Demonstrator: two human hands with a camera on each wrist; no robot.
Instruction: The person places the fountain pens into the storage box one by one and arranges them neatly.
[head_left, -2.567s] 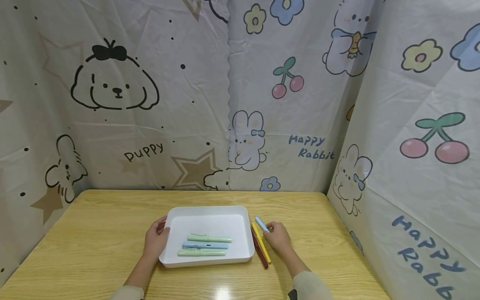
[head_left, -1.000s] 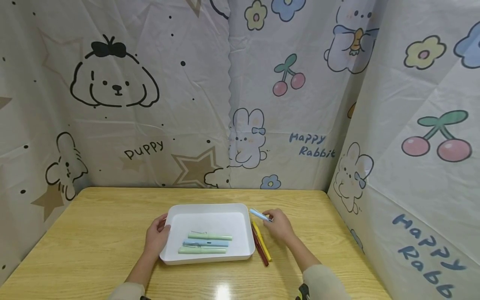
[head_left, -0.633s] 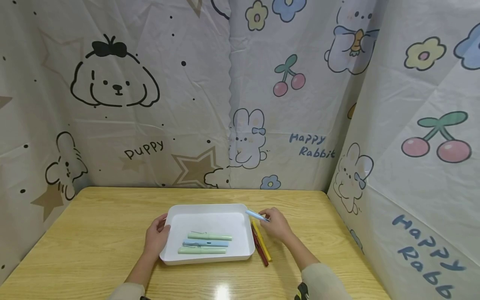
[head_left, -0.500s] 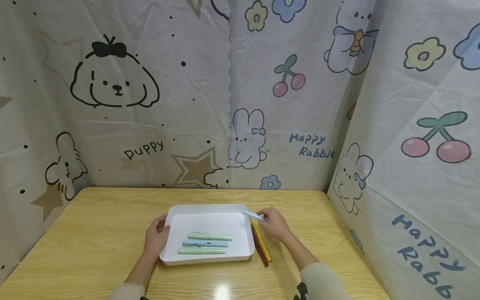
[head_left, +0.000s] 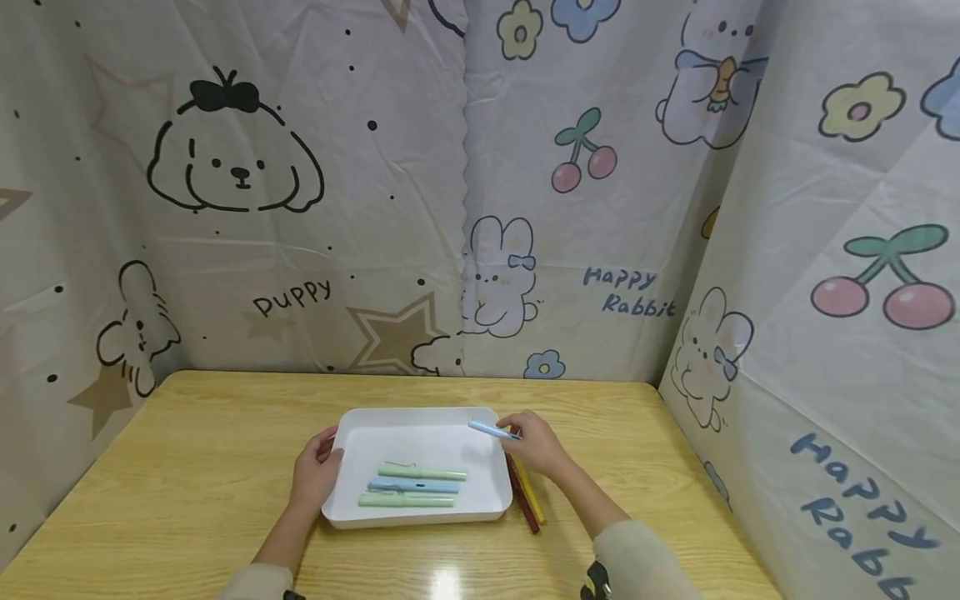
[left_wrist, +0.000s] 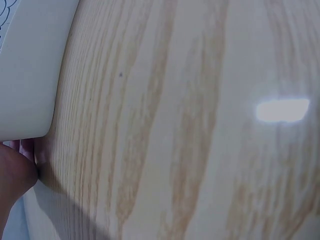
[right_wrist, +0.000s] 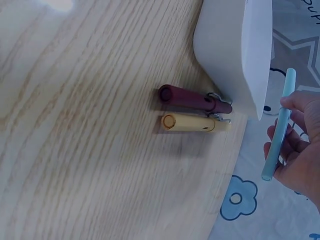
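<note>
My right hand pinches a light blue pen between thumb and fingers, the pen's far end over the right part of the white tray. In the right wrist view, the same pen is held tilted beside the tray's corner. My left hand grips the tray's left side, its fingers partly hidden along the outer wall. Inside the tray lie two light green pens, an upper one and a lower one, with a light blue pen between them.
A dark red pen and a yellow pen lie side by side on the wooden table, just right of the tray. A printed cloth hangs behind the table and along both sides.
My right hand has lifted the light blue pen from beside the yellow pen and moved it left, over the tray's right side. The left hand stays at the tray's left side.
</note>
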